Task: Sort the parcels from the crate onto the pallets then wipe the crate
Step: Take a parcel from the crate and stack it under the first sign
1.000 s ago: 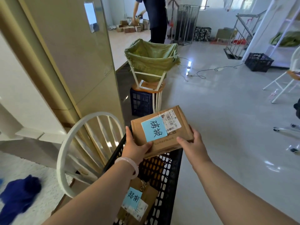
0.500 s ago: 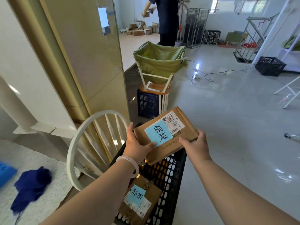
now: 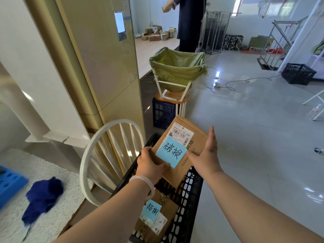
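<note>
Mid-sorting: holding a parcel (image 3: pixel 182 135) just above the crate (image 3: pixel 192 190), gripped at its near corner by the left hand (image 3: pixel 150 166), braced by the flat, open right hand (image 3: pixel 206 155). Next, likely: carrying to the matching pallet.

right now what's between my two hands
In the head view, the cardboard parcel lies between them: left hand grips its corner, right hand rests open against its side.

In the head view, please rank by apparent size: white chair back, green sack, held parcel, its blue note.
White chair back
Green sack and held parcel look alike; the parcel is nearer
Blue note
</note>
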`<state>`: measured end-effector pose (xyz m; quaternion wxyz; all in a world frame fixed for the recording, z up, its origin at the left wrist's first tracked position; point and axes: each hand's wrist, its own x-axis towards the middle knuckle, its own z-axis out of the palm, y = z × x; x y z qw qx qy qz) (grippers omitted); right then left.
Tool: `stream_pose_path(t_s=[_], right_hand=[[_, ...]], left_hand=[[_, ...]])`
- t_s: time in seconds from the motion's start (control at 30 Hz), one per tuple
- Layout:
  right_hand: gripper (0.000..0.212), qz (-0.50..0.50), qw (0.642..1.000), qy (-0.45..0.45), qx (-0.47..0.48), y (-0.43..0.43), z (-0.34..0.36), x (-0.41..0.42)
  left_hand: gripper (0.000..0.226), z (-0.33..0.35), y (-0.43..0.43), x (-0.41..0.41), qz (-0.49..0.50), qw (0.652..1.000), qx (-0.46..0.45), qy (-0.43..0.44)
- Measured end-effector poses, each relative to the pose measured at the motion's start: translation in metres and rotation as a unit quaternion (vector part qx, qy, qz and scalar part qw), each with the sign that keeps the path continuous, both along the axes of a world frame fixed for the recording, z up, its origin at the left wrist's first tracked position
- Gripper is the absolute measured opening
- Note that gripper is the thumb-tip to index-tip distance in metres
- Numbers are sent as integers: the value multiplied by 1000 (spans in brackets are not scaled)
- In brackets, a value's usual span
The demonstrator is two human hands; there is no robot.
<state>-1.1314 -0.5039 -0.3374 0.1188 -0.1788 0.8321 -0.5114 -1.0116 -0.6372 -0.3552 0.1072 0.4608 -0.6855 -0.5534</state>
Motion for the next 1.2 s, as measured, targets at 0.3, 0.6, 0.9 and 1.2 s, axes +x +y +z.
stream_pose_path(t_s=[0.3, 0.6, 0.9, 1.2], right_hand=[[96, 85, 988, 44, 121, 1, -2, 12], [86, 159, 979, 49, 119, 10, -11, 28], [84, 279, 949, 72, 128, -26, -9, 66], [92, 394, 903, 122, 122, -87, 6, 144]], left_hand=[[100, 5, 5, 21, -147, 978, -109, -96], [115, 2, 10, 51, -223, 953, -176, -103], [111, 7, -7, 100, -141, 969, -196, -44], [111, 19, -30, 200, -8, 984, -176, -39]])
